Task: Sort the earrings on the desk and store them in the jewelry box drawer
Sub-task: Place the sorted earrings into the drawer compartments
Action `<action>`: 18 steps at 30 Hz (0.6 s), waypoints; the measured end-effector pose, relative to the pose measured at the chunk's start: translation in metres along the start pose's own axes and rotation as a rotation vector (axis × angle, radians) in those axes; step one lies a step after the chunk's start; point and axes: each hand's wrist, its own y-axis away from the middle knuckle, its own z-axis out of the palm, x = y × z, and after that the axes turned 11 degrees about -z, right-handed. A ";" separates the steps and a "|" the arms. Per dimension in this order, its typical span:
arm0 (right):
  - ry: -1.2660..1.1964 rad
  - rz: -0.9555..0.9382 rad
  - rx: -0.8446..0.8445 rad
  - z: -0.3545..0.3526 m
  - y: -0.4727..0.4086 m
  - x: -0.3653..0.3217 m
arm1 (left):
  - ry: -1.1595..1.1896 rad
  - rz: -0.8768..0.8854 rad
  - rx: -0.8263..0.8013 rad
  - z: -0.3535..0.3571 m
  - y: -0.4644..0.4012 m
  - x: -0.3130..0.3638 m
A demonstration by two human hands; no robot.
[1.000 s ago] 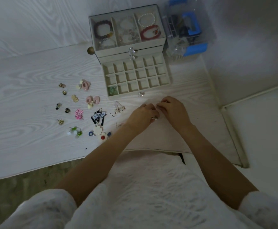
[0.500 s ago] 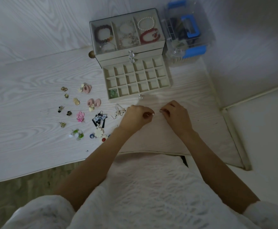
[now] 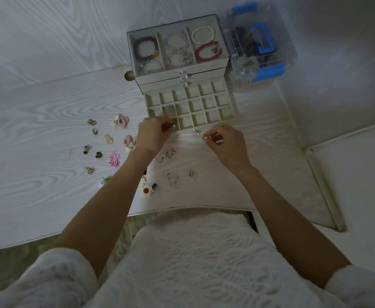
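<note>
A cream jewelry box (image 3: 182,73) stands at the back of the white desk, its lowest drawer (image 3: 226,117) pulled out with a grid of small compartments. My left hand (image 3: 153,134) is at the drawer's front left corner, fingers pinched on a small earring. My right hand (image 3: 226,143) hovers just in front of the drawer's crystal knob (image 3: 195,131), pinching a small metal earring (image 3: 205,136). Several earrings lie on the desk to the left, among them a pink flower (image 3: 114,158) and a gold heart (image 3: 108,138). Thin hook earrings (image 3: 192,173) lie between my forearms.
A clear plastic box with blue handle and clasps (image 3: 260,47) stands right of the jewelry box. Bracelets fill the box's glass-topped tray (image 3: 175,47). A small round gold knob (image 3: 129,76) sits at the box's left. The desk's front edge (image 3: 182,207) curves near my lap.
Both hands moved apart and forward toward the drawer. The left hand went up to the drawer's front left corner; the right hand now holds an earring by the knob.
</note>
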 end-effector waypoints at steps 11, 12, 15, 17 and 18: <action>-0.055 -0.039 0.030 0.020 -0.040 -0.021 | -0.052 0.105 0.004 -0.005 0.021 -0.009; -0.024 -0.043 0.020 0.024 -0.044 -0.022 | -0.067 0.125 0.001 -0.005 0.024 -0.011; 0.156 -0.060 -0.046 0.038 -0.056 -0.023 | -0.157 0.162 -0.040 0.000 0.030 -0.015; 0.302 -0.063 -0.090 0.048 -0.061 -0.023 | -0.226 0.179 -0.068 0.003 0.033 -0.016; 0.358 -0.057 -0.104 0.052 -0.063 -0.023 | -0.248 0.191 -0.076 0.004 0.034 -0.017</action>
